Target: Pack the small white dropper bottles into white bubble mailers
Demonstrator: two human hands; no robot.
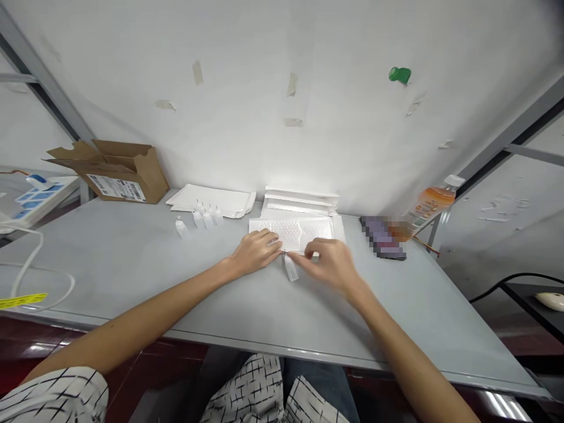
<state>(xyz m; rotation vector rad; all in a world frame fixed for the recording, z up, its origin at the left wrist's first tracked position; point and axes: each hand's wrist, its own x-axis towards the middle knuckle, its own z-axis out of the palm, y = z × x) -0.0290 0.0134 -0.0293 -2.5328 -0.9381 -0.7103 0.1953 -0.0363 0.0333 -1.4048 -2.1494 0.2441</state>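
Note:
Close to the front edge of a padded envelope [304, 233], a small translucent white squeeze bottle [291, 268] hangs tilted, its narrow tip up between my fingertips. My left hand [257, 252] comes in from the left with thumb and fingers closed at that tip. From the other side my right hand [331, 263] pinches at the same spot, thumb and forefinger nearly meeting the left fingertips. The exact grip on the thin tip is too small to make out. More bottles [208, 218] of the same kind, with thin dark tips, stand left of my left hand.
Behind my hands lies a stack of white envelopes [302, 201], with more flat envelopes [215, 200] to its left. An open cardboard box [127, 173] occupies the back left. At right are a blurred-out phone [381, 238] and an orange drink bottle [429, 205]. A white wall rises behind.

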